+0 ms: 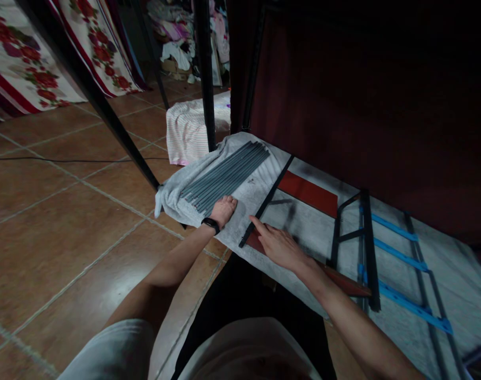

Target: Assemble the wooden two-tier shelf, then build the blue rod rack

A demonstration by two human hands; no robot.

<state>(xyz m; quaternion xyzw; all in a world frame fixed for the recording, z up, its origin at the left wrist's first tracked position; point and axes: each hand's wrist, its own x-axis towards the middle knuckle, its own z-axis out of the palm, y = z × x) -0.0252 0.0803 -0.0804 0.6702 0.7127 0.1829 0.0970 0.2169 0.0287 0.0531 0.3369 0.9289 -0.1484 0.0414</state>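
Observation:
My left hand (223,210) rests on the grey cloth with its fingers curled closed, right beside a row of thin grey metal rods (228,177). Whether anything is inside those fingers is hidden. My right hand (280,247) lies over the near end of a black metal frame with red boards, its index finger stretched out by the black bar (267,201). Part of the near red board (255,241) shows under this hand, and the other fingers are partly hidden. The far red board (309,193) spans the frame behind. Small dark pieces (251,181) lie between rods and frame.
Blue slats (402,301) on dark tubes lie to the right on the grey cloth (468,295). Black posts (204,74) rise at the left end. A dark red panel (343,105) stands behind. A cable (66,160) crosses the tiled floor (46,206).

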